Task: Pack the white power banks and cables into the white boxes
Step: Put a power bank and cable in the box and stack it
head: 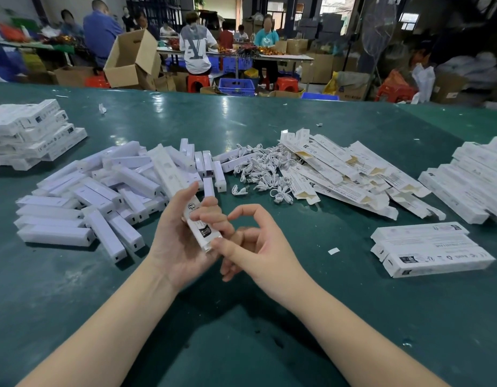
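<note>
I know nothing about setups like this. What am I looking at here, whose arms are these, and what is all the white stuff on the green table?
There is no machine: a person wears a camera on the head, so you look down at their own arms. The left hand grips a white box while the right hand presses its thumb on the box's near end. On the green table lie loose power banks, a heap of cables, unfilled flat boxes and stacks of closed boxes. Other workers sit behind.
</note>
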Demonstrator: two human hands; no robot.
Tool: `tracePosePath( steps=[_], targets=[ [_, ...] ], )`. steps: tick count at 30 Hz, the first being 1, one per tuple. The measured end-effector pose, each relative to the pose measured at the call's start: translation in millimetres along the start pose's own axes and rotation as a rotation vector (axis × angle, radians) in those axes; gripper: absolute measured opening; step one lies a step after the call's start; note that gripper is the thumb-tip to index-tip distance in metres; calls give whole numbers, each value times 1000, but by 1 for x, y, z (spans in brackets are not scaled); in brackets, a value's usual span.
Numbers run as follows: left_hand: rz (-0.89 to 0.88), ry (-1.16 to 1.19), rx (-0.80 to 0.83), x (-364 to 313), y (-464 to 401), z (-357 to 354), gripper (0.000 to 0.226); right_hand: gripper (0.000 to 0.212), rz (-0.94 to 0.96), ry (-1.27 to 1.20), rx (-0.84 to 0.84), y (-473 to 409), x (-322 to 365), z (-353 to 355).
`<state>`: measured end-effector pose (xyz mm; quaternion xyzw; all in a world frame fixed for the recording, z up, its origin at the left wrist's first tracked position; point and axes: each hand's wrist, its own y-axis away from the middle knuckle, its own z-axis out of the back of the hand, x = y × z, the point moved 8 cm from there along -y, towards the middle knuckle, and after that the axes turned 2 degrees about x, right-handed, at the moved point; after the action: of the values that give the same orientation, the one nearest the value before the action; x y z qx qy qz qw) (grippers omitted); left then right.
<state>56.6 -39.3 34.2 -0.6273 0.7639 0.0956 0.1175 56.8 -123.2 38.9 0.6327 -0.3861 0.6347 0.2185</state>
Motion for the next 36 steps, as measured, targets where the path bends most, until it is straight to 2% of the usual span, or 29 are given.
tracePosePath(
  steps=[6, 9, 12, 18, 20, 22, 24, 26, 27, 30, 33, 36],
  targets=[
    [113, -70, 34, 15, 1, -6, 30, 57, 130, 643, -183, 4, 14, 13],
    [92, -90, -39, 15, 1, -3, 31, 61, 236, 833, -220, 5, 27, 11],
    [34, -116, -137, 12, 0, 1, 26, 69, 250, 841, -136, 2, 25, 5],
    [154, -295, -60, 22, -1, -3, 25, 78, 82, 507, -143, -2, -3, 7],
    [82, -444, -147, 14, -2, 6, 19, 82, -21, 472, -136, -5, -13, 12],
    [-59, -752, -337, -7, -2, 22, 14, 81, -94, 477, -96, -6, -20, 14],
    [-225, -1007, -540, -34, 2, 30, 10, 72, -86, 551, -87, -6, -20, 17],
    [-360, -1062, -656, -59, 8, 35, 5, 61, -35, 645, -104, -6, -16, 21],
    [-411, -1049, -686, -69, 12, 37, 4, 54, -16, 689, -112, -6, -15, 23],
    [-518, -1050, -729, -88, 18, 39, 22, 41, 3, 887, -89, -10, -12, 24],
    [-526, -1054, -743, -91, 16, 42, 41, 45, -2, 1114, -8, -22, -18, 14],
    [-564, -1100, -682, -87, 12, 39, 38, 52, -48, 1294, 71, -43, -29, 3]
  ],
)
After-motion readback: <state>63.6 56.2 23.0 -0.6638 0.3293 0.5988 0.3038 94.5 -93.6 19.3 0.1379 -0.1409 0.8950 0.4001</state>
